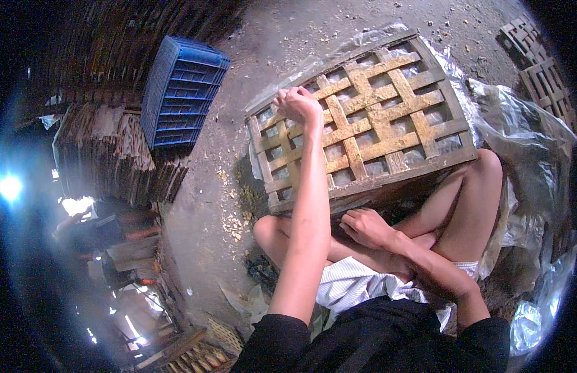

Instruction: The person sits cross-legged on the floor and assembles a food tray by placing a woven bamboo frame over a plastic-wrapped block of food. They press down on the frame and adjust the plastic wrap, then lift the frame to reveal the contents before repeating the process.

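Observation:
A rectangular wooden frame with a woven slat lattice [369,112] lies tilted before my crossed legs, its near edge at my shins. Yellowish crumbly residue coats many of the slats. My left hand [298,105] is closed over the lattice's far left part, fingers curled down; anything inside them is hidden. Below the frame's near edge, my right hand [366,228] rests by my lap with its fingers bent inward, and what they may hold cannot be seen. Clear plastic sheeting [518,124] spreads under and to the right of the frame.
To the left a blue plastic crate [186,93] stands on its side beside stacked thin boards [102,149]. More slatted panels [543,74] lie at the far right. Yellow crumbs [232,217] litter the dirt floor left of my knee. Another lattice piece [223,336] sits at lower left.

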The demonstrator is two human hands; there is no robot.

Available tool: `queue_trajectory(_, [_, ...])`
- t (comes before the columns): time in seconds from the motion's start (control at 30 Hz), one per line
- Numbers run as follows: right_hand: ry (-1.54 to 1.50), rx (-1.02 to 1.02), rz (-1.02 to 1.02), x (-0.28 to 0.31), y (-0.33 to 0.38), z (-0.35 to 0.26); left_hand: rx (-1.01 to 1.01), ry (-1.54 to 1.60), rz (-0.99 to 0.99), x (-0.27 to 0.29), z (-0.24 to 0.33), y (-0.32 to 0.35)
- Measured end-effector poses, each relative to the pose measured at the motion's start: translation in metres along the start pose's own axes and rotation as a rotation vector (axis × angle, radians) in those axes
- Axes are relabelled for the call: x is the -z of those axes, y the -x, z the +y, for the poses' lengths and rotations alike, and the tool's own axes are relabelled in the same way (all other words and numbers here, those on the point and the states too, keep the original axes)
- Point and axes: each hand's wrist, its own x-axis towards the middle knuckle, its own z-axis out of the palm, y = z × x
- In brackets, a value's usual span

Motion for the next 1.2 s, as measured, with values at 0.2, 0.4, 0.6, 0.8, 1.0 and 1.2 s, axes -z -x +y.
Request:
queue_trajectory(0.2, [0.027,-0.064,0.006,-0.007,0.0,0.005,-0.018,0.084,0.036,-0.016,-0.01,-0.008])
queue_trajectory(0.4, [0.007,0.02,-0.028,-0.011,-0.005,0.0,-0.313,0.158,0.16,0.007,-0.031,-0.012])
queue_trajectory(0.6, [-0.013,-0.116,-0.261,0.053,0.011,-0.015,-0.365,0.595,-0.288,0.145,-0.004,0.118])
queue_trajectory(0.8, [-0.269,-0.507,0.147,0.154,0.012,-0.047,-0.318,0.576,-0.775,0.221,-0.057,0.226])
queue_trajectory(1.0, [0.354,-0.383,0.713,0.188,-0.079,0.064,-0.549,0.539,-0.562,0.217,-0.044,0.206])
queue_trajectory(1.2, [0.793,-0.475,0.611,0.128,-0.212,0.107,-0.304,0.451,-0.165,0.187,-0.109,0.092])
